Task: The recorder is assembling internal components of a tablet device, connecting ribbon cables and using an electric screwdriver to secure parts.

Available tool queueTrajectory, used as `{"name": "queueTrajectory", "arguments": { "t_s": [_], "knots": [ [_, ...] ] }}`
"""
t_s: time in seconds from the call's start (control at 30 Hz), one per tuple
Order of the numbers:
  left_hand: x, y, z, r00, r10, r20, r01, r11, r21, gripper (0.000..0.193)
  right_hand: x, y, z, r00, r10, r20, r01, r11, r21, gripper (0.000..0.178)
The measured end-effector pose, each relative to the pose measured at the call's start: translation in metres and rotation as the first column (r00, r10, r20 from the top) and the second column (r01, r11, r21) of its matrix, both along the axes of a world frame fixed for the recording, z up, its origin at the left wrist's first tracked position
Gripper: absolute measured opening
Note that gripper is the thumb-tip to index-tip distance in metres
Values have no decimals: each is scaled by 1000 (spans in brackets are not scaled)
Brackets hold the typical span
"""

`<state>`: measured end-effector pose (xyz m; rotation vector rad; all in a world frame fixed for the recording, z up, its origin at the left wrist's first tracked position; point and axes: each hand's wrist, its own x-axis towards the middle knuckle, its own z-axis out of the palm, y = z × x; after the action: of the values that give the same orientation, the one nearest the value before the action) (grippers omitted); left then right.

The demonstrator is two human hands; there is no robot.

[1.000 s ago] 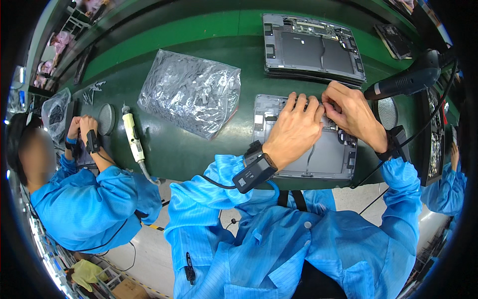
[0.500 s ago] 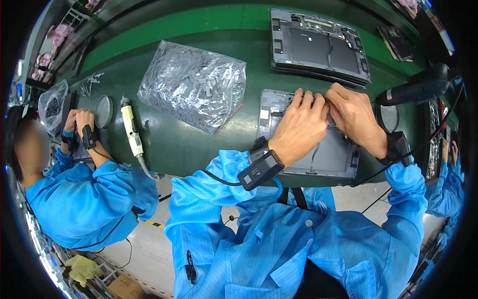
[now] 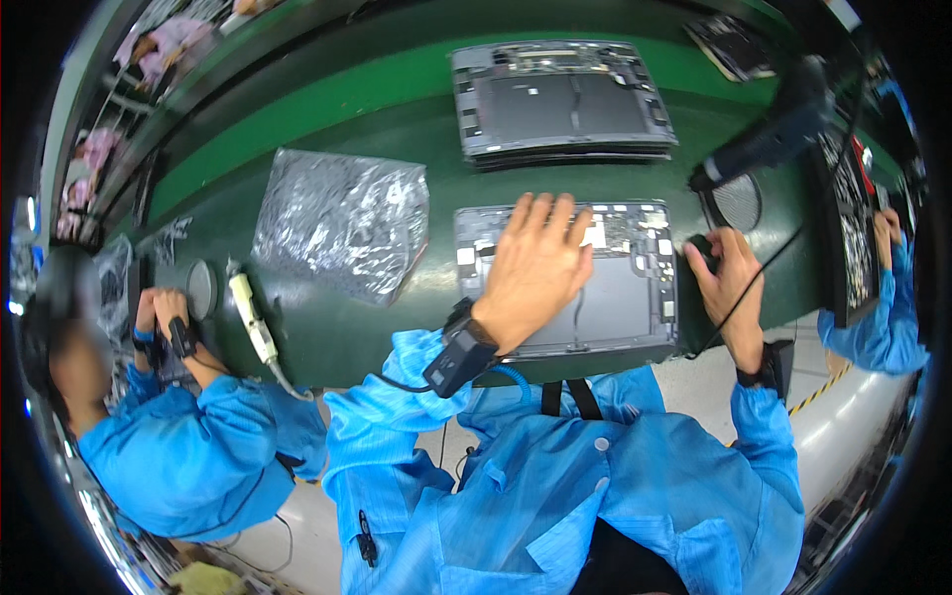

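The opened laptop base is laid near the near edge of the green desk. Pale floor is seen beyond that edge, and blue-clad co-workers are seated or stood at the left and right ends. The left hand is laid palm down over the base, its fingers slightly spread, and part of the circuitry is hidden beneath it. The right hand is curled just beside the base's right edge; a small dark object is seen at its fingertips, but whether it is pinched cannot be told. The right hand is crossed by a black cable. Toward the far edge, similar bases are piled in a stack. A clear bag of dark pieces and a pale electric screwdriver are placed to the left.
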<state>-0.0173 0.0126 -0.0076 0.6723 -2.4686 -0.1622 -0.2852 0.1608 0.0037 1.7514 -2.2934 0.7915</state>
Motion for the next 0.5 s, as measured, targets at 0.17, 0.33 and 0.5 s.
{"name": "queueTrajectory", "arguments": {
  "t_s": [0.17,0.33,0.5],
  "knots": [
    [8,0,12,1000,-23,-5,23,1000,19,40,0,15,1,992,-129,16,129,991,-43,30],
    [3,1,13,1000,-6,16,6,1000,23,39,-14,12,-4,995,-100,-2,100,995,-31,18],
    [4,0,14,1000,-6,1,6,1000,26,39,-17,7,5,990,17,137,-14,1000,-25,13]
  ]
}}
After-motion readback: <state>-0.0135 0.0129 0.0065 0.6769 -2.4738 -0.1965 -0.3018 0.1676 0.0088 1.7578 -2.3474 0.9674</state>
